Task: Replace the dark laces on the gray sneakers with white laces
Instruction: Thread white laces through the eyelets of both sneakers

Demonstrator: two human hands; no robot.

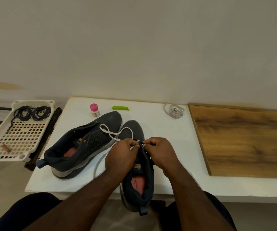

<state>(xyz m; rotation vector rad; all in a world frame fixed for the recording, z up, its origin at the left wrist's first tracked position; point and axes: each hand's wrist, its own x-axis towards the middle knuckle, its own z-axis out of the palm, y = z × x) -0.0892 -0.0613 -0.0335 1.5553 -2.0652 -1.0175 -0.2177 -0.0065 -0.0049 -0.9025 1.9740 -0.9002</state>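
White lace (116, 133) pinched in left hand (122, 153) grip at near sneaker (138, 172) eyelets; right hand (159, 152) pinching the eyelet edge opposite. Lace loops away over second sneaker (84, 145) on tabletop (159, 117).

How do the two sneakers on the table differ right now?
The left sneaker lies tipped on its side, untouched, with no lace threaded through it; the right sneaker stands upright, heel over the table edge. The left hand and right hand work a white lace at the right sneaker. Both sneakers are dark gray with reddish insoles.
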